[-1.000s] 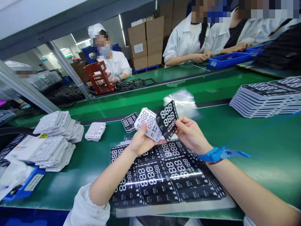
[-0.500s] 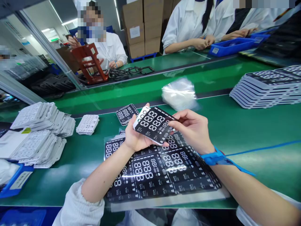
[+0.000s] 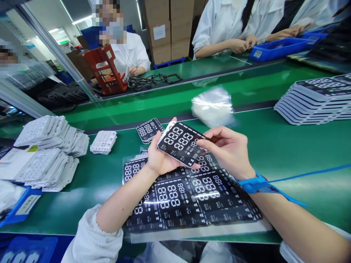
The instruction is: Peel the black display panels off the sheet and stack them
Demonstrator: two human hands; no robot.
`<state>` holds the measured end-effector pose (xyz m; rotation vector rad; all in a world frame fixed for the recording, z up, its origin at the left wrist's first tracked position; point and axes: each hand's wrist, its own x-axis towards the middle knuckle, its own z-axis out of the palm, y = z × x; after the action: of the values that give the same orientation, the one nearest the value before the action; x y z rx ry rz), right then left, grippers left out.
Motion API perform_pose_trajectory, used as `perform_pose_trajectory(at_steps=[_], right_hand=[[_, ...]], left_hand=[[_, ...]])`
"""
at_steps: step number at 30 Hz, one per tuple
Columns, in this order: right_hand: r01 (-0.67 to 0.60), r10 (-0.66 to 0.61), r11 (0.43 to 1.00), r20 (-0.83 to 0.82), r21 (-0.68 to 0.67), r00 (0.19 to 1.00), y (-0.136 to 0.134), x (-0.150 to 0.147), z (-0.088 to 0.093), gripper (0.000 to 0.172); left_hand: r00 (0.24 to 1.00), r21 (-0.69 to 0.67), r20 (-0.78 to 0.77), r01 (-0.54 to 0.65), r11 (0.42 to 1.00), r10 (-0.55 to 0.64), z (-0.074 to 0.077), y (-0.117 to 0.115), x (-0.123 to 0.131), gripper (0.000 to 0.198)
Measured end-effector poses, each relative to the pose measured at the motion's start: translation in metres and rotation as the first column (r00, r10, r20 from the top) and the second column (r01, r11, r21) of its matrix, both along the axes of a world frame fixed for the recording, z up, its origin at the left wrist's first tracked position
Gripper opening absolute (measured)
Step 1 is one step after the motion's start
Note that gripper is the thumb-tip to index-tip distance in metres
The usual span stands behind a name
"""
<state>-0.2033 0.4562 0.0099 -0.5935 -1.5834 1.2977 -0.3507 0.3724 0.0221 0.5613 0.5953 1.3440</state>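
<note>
A black display panel with white digit segments and a white layer along its upper left edge rests in my left hand, thumb at its left side and fingers beneath. My right hand pinches the panel's right edge between thumb and fingers; a blue strap circles that wrist. Below both hands lies a large sheet of black printed panels on the green bench, partly covered by my arms. Just beyond my left hand is a small stack of cut black panels.
Piles of white panels stand at the left, with a smaller white stack nearby. A clear plastic bag lies ahead. Tall stacked black panels are at right. Co-workers sit across the bench beside a blue tray and a red-brown stand.
The view has shifted slightly. Both hands keep their hold on the panel, with little change in its pose. Across the bench, the co-worker's raised hand has come away from the top of the stand.
</note>
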Motion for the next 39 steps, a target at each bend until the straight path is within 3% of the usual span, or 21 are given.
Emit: perform_pose_trajectory(at_steps=[11,14,16,20,24,26,39], right_hand=[[-0.018,0.017,1.0,0.071,0.014,0.997,0.001,0.001,-0.003,0.031],[-0.007,-0.014,0.991,0.156,0.133,0.988,0.004,0.003,-0.005,0.029],[0.02,-0.106,0.945,0.247,0.327,0.963,0.007,0.005,-0.004,0.028],[0.088,-0.309,0.777,0.256,0.623,0.916,0.007,0.006,0.001,0.035],[-0.195,-0.049,0.647,0.295,0.737,0.954,-0.007,0.003,0.007,0.032],[-0.3,0.042,0.594,0.343,0.747,0.938,-0.013,0.001,0.007,0.029],[-0.37,0.14,0.611,0.364,0.7,0.921,-0.011,-0.002,0.003,0.03]], left_hand=[[1.0,-0.002,0.013,0.006,1.0,-0.006,-0.001,-0.001,0.001,0.058],[1.0,0.009,-0.016,0.008,1.0,-0.008,-0.002,-0.001,0.0,0.058],[0.999,0.023,-0.036,0.014,1.0,-0.013,-0.001,-0.001,0.001,0.058],[0.991,-0.016,-0.128,-0.031,0.999,0.029,-0.002,0.0,0.01,0.053],[0.909,-0.007,-0.367,-0.215,0.977,0.198,-0.007,-0.002,0.024,0.046],[0.868,0.03,-0.451,-0.217,0.976,0.207,-0.011,-0.002,0.029,0.045],[0.907,-0.049,-0.411,-0.126,0.991,0.095,-0.006,0.0,0.025,0.042]])
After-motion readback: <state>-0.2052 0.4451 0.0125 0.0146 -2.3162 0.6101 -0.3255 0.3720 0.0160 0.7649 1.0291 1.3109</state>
